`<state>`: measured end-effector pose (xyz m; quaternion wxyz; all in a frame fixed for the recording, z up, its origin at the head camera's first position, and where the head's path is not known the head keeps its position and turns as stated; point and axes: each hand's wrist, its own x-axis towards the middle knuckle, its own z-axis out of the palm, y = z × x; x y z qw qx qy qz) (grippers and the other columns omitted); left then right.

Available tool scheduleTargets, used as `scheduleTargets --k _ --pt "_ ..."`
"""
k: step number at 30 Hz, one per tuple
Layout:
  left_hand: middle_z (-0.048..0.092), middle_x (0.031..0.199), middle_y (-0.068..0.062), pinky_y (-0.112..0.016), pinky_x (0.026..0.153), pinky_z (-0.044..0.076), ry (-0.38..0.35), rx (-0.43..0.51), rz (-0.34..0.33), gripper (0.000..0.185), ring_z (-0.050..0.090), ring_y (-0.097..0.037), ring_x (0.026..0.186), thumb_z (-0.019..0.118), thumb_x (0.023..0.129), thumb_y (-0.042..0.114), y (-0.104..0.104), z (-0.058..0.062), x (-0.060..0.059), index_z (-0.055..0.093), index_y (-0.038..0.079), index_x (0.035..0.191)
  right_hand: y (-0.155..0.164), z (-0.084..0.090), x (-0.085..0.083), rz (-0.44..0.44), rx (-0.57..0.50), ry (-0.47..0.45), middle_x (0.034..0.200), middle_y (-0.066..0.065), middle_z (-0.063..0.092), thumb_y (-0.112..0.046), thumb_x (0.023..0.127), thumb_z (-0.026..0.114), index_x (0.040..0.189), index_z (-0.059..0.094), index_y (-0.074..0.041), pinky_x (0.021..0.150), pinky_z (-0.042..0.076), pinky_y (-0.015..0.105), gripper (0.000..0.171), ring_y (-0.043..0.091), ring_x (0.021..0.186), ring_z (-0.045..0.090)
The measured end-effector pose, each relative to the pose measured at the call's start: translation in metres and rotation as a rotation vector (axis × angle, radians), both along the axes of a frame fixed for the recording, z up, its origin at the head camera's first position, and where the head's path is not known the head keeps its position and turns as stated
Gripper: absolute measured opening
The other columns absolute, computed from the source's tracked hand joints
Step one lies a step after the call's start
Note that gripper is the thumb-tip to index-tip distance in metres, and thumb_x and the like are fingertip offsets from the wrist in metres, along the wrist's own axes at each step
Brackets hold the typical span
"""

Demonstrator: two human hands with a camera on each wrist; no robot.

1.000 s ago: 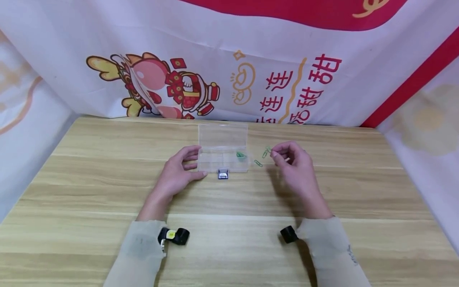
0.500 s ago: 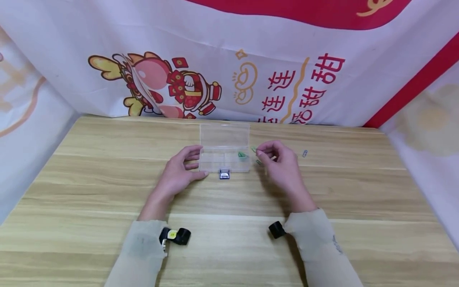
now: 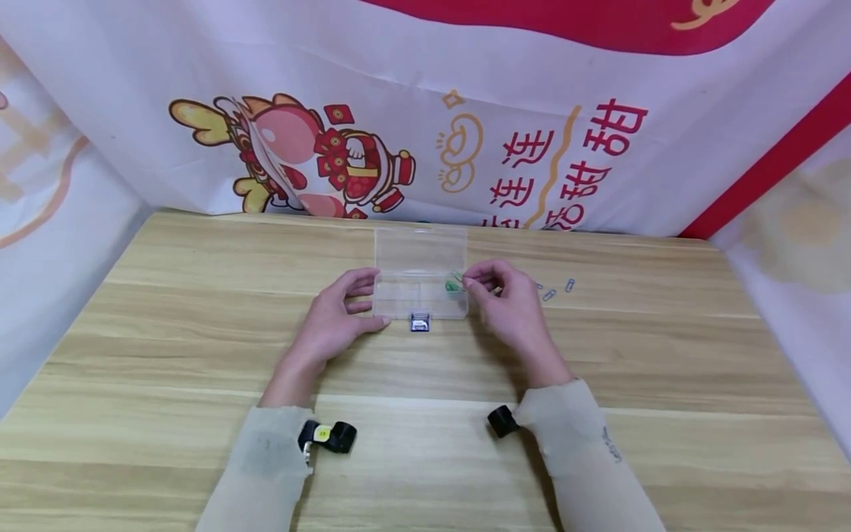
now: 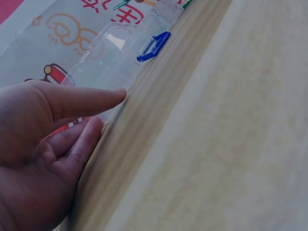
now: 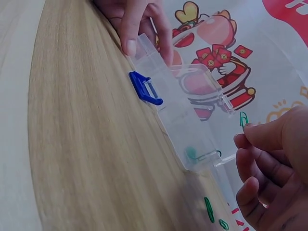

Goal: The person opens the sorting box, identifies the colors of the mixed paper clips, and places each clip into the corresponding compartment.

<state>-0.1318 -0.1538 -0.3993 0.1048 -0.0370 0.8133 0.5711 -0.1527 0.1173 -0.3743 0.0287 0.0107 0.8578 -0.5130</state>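
A clear plastic box with compartments lies on the table, its lid laid back and its blue latch at the front. My left hand holds the box's left end, thumb at the front edge and fingers along the side. Between thumb and forefinger, my right hand pinches a green paper clip over the right end of the box. Green paper clips sit in the back right compartment. Two more green clips lie on the table beside the box in the right wrist view.
Right of my right hand, a few paper clips lie on the wooden table, one partly covered by the hand. A white and red printed cloth hangs behind the table's back edge.
My right hand has moved left with the green paper clip, from beside the box to over its right end. Clips it had covered now show to its right. The left hand keeps its hold.
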Motion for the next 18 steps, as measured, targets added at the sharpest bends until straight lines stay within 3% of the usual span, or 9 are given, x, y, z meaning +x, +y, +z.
scheduleTargets --k 18 --pt "0.057 0.157 -0.012 -0.046 0.119 0.055 0.002 -0.001 0.002 0.079 0.063 -0.034 0.137 0.085 0.090 0.002 -0.0002 -0.0012 -0.0015 0.052 0.020 0.158 -0.0028 -0.0031 -0.0010 -0.022 0.012 -0.018 0.114 0.004 0.069 -0.023 0.105 0.071 0.117 0.072 -0.017 0.094 0.054 0.037 0.014 0.023 0.107 0.061"
